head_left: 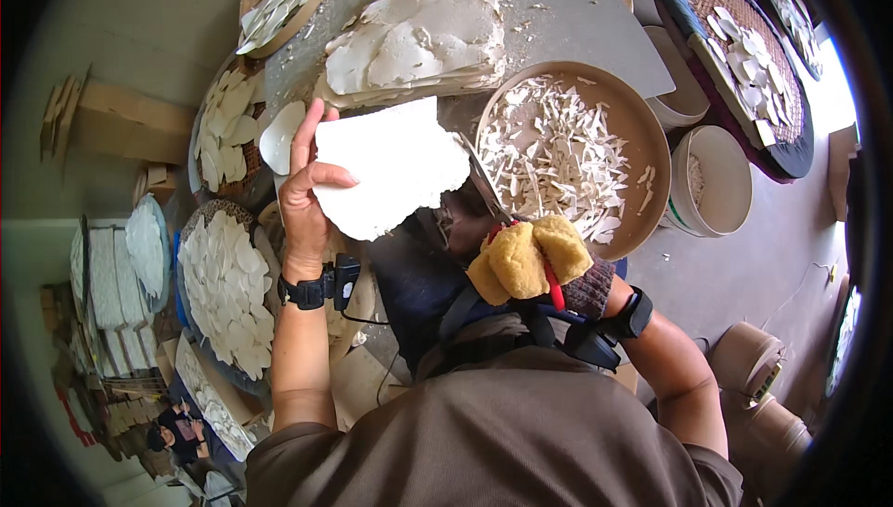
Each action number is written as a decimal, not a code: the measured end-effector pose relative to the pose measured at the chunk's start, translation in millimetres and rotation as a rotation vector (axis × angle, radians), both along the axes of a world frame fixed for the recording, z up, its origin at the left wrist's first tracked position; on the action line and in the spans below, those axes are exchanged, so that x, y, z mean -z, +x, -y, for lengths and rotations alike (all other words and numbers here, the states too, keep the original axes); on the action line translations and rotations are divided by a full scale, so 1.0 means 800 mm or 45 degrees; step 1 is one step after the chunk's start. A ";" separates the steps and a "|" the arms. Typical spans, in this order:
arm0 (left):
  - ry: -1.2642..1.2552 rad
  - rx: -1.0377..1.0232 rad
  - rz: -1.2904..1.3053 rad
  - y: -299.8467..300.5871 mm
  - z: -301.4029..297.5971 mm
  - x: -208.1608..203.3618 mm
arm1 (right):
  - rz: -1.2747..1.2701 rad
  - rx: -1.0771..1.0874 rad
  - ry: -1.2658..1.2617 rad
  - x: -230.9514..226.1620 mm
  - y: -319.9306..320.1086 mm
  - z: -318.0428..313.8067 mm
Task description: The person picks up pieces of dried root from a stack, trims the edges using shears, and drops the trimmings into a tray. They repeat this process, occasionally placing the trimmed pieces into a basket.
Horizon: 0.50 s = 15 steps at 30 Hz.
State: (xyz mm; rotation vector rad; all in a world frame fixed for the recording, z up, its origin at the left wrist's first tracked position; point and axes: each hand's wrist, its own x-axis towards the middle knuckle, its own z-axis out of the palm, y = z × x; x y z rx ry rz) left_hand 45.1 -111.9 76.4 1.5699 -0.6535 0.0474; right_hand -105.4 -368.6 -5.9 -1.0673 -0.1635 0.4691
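Note:
My left hand [305, 195] pinches a thin, ragged-edged white sheet [391, 167] at its left side, thumb on top. A pair of shears [555, 286] with red handles is in my right hand [588, 289], which wears a dark knitted cover at the wrist. Thick yellow spongy padding [521, 263] hides most of that hand's fingers. The dark blades lie against the sheet's right edge; whether they are parted is hard to make out. Just right of them, a round tray [656, 167] holds many narrow white offcuts.
A stack of rough white sheets [419, 42] sits on the grey table [595, 19] ahead. Baskets of trimmed white pieces [226, 284] stand at the left. A white bucket [712, 181] and an oval woven tray [791, 149] are at the right. Another person [177, 433] sits at the far lower left.

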 end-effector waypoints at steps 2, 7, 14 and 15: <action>0.031 -0.014 -0.001 -0.005 -0.008 0.001 | 0.156 -0.052 -0.065 0.001 0.007 -0.008; 0.069 -0.059 0.006 -0.014 -0.022 0.000 | 0.451 -0.057 -0.231 0.015 0.010 -0.016; 0.175 -0.071 0.070 -0.015 -0.044 0.006 | -0.063 -0.118 0.043 0.029 0.019 -0.030; 0.169 -0.074 0.068 -0.015 -0.047 0.007 | -0.056 -0.138 -0.076 0.029 0.019 -0.030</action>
